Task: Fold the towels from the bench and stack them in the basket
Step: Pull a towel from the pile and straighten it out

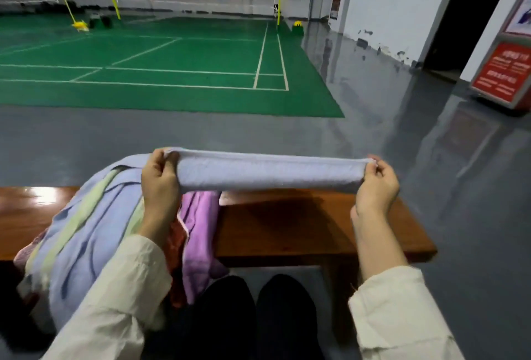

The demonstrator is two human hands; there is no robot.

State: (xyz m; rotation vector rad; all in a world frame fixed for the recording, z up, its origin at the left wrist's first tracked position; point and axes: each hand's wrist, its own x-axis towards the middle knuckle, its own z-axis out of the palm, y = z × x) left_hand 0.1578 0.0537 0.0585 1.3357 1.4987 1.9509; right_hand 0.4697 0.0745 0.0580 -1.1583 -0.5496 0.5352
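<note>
A pale lavender-blue towel (267, 171) is stretched flat and level between my two hands, above the wooden bench (316, 224). My left hand (159, 178) pinches its left end and my right hand (376, 184) pinches its right end. To the left, a heap of towels lies on the bench: a blue one with pale green stripes (83, 233), a purple one (199, 230) hanging over the front edge, and a reddish one (176, 247) partly hidden under them. No basket is in view.
The bench's right half is bare wood, its right end at about (428, 247). My dark shoes (258, 316) stand on the grey floor below. A green badminton court (172, 66) with nets lies ahead. A red sign stand (502, 75) is at the far right.
</note>
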